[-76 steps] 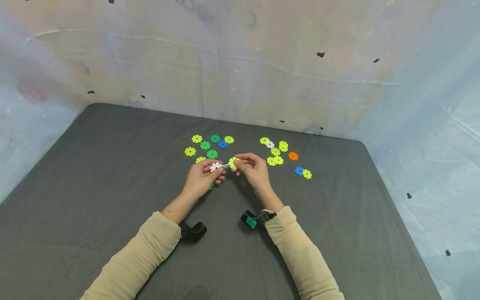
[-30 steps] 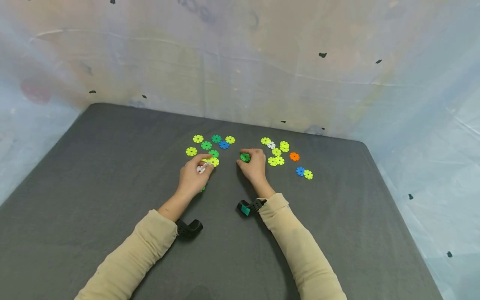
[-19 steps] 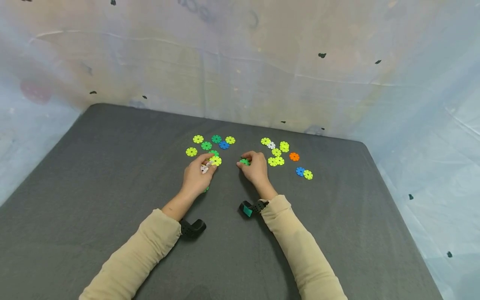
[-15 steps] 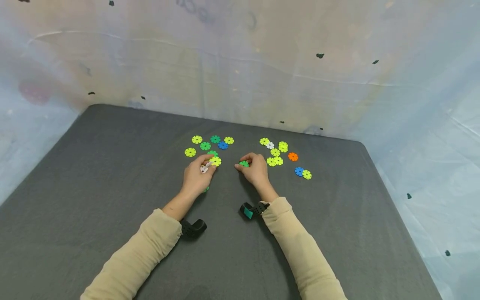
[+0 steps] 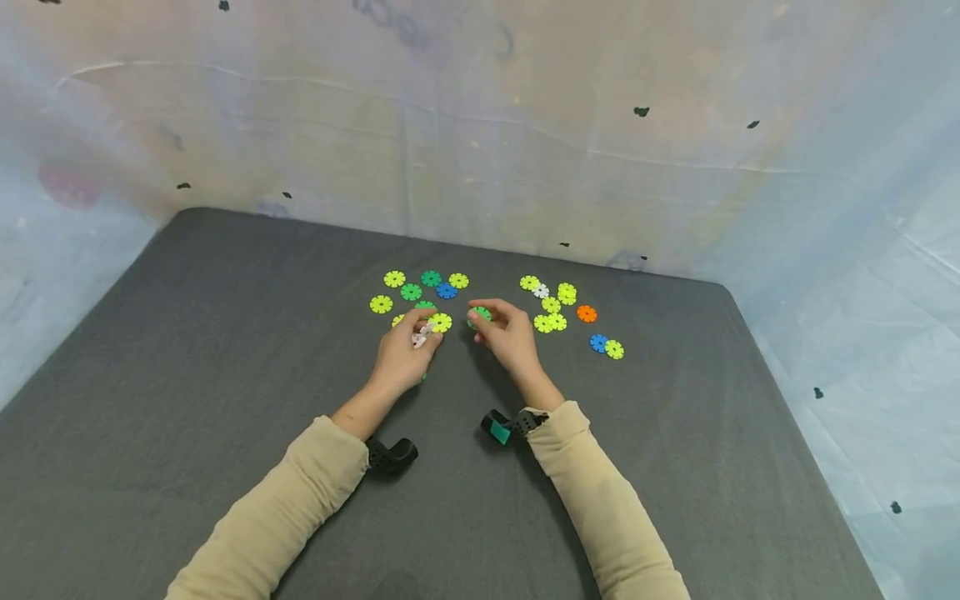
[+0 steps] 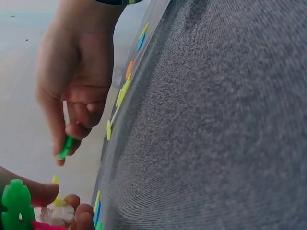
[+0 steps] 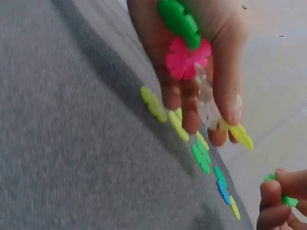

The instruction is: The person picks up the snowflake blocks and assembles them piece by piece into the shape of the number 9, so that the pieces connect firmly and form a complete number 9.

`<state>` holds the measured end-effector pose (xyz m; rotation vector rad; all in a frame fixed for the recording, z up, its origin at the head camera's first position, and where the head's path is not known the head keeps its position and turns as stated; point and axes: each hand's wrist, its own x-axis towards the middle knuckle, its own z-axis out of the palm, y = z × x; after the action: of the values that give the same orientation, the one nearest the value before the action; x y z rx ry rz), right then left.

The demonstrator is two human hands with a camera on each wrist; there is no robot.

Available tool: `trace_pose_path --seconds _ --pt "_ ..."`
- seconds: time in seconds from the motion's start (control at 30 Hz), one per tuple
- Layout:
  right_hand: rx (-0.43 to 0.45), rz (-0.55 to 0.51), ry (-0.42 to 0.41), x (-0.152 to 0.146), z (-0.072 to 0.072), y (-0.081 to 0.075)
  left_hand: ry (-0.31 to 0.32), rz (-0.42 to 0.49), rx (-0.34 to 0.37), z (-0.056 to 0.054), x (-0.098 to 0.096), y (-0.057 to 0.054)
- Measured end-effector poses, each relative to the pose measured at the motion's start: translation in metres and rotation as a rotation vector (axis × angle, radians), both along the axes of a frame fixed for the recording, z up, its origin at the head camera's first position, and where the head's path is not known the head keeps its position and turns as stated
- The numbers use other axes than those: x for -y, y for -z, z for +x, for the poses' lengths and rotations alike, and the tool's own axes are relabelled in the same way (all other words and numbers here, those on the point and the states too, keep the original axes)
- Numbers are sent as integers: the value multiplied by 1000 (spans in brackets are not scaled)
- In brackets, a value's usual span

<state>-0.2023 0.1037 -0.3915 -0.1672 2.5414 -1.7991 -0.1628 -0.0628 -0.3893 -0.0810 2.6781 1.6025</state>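
Over the middle of the table in the head view, my left hand (image 5: 401, 354) grips a chain of notched snowflake discs joined edge to edge. The right wrist view shows its green disc (image 7: 178, 21), pink disc (image 7: 184, 57), clear-white piece (image 7: 206, 103) and yellow disc (image 7: 240, 134), the yellow one sticking out past the thumb. A short gap to the right, my right hand (image 5: 513, 337) pinches a single green disc (image 5: 481, 315) between thumb and fingers. In the left wrist view a thin white edge (image 6: 66, 112) shows inside the right hand; what it belongs to is hidden.
Loose yellow discs (image 5: 394, 279), green discs (image 5: 411, 292) and a blue disc (image 5: 447, 290) lie behind the left hand. Right of the right hand lie several yellow discs (image 5: 551, 305), a white one (image 5: 541, 290), an orange one (image 5: 587, 313) and a blue-yellow pair (image 5: 598, 342).
Earlier the right hand pinched the chain's yellow disc; it let go and now holds a green disc. Over the last half second both hands drew slightly closer together and the green disc turned face-up to view.
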Motion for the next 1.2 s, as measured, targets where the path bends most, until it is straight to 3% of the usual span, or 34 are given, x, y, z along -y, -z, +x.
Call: trace_pose_path --seconds 0.27,0.73,1.2 --pt "54 -118 -86 4 6 -4 70 -7 -54 0 2 3" --pt "-26 -199 -176 -5 8 -1 135 -19 -84 2 7 -3" --pt "-134 -199 -256 -13 10 2 115 3 -98 4 7 -4"
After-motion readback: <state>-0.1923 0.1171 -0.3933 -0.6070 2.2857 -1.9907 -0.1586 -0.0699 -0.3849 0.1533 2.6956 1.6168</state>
